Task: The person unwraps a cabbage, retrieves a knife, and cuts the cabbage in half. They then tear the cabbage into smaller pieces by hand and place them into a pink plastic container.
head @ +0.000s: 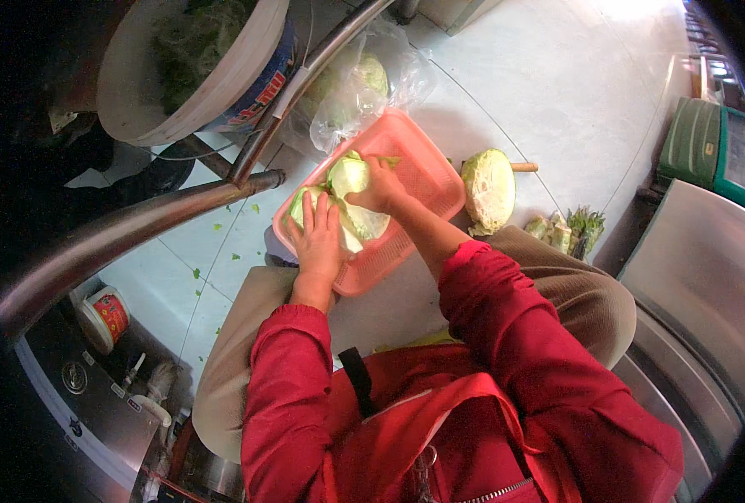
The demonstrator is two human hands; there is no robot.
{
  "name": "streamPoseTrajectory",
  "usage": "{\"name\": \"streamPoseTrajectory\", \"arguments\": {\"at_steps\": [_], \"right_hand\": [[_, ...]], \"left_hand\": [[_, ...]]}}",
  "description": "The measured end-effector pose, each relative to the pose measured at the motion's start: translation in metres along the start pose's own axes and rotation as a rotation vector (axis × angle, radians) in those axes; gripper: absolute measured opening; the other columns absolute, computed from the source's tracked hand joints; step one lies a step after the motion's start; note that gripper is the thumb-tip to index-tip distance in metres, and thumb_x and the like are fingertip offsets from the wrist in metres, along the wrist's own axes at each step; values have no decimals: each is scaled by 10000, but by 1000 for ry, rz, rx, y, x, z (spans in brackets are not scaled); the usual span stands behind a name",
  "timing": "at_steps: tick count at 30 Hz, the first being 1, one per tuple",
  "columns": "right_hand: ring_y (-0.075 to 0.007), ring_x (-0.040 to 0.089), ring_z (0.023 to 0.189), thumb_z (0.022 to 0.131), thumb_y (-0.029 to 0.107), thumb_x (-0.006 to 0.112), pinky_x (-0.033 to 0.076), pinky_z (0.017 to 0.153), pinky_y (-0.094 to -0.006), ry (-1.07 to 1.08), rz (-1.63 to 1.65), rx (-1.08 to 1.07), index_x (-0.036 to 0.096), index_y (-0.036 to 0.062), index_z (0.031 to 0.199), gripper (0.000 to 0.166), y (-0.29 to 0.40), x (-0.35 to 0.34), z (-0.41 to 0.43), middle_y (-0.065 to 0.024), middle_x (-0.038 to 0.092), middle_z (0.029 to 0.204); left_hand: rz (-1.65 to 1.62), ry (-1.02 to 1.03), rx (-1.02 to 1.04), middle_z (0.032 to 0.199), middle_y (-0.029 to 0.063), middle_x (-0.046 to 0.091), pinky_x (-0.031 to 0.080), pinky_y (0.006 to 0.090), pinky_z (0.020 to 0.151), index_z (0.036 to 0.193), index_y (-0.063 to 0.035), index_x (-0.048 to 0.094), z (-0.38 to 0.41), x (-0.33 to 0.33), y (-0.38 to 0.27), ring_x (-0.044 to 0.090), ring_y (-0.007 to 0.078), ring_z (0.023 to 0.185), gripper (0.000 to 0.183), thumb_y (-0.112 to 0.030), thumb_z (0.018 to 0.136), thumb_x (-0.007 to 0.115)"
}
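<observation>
A pink plastic basket (432, 166) with a perforated bottom sits in front of me, between my knees. Pale green cabbage pieces (350, 173) lie in its left half. My right hand (380, 188) has its thumb and fingers around one of these pieces. Palm down, my left hand (317, 242) rests on the cabbage at the basket's left side, its fingers extended and slightly apart. To the right of the basket is a cut cabbage (490, 192), its cut face showing. A wooden handle (524, 167) sticks out from behind it; whatever it belongs to is hidden.
Behind the basket, a clear plastic bag (404, 69) holds whole cabbage (369, 75). Metal tubing (158, 229) and a large white bucket (221, 100) with greens stand at left. Green scraps (236, 256) dot the tiles. Stalky vegetables (564, 232) and a grey chair (693, 245) are at right.
</observation>
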State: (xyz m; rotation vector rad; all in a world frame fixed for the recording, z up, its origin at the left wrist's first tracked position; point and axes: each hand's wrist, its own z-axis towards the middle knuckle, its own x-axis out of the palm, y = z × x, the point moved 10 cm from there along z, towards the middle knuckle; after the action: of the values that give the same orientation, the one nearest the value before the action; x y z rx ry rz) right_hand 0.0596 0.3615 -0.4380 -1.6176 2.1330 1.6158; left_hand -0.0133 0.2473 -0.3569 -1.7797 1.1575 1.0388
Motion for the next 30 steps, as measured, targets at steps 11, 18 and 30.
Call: {"name": "streamPoseTrajectory", "arguments": {"at_steps": [11,18,30], "right_hand": [[-348,423,1188,553,373,775,363,992,-380,-135,102,324,296,-48,1299,981,-55,-38,-42,-255,429,1243],[-256,557,1005,591,225,758,447,880,-338,-170,278,98,456,-24,1186,712,-6,-114,-98,-156,556,1085],[-241,562,983,639,153,740,455,872,-332,-243,537,-88,404,8,1235,699,-28,-126,-139,-114,570,1060]], "left_hand": [[-72,38,-60,1383,98,283,210,579,1042,1169,-174,535,-13,0,13,98,377,1349,848,-231,389,862],[-15,37,-58,1408,110,245,231,598,1022,1189,-159,520,-16,3,9,77,385,1350,848,-235,418,864],[-549,-130,-26,1023,186,592,435,390,872,997,-19,613,-18,-9,-15,552,339,984,270,-130,752,596]]}}
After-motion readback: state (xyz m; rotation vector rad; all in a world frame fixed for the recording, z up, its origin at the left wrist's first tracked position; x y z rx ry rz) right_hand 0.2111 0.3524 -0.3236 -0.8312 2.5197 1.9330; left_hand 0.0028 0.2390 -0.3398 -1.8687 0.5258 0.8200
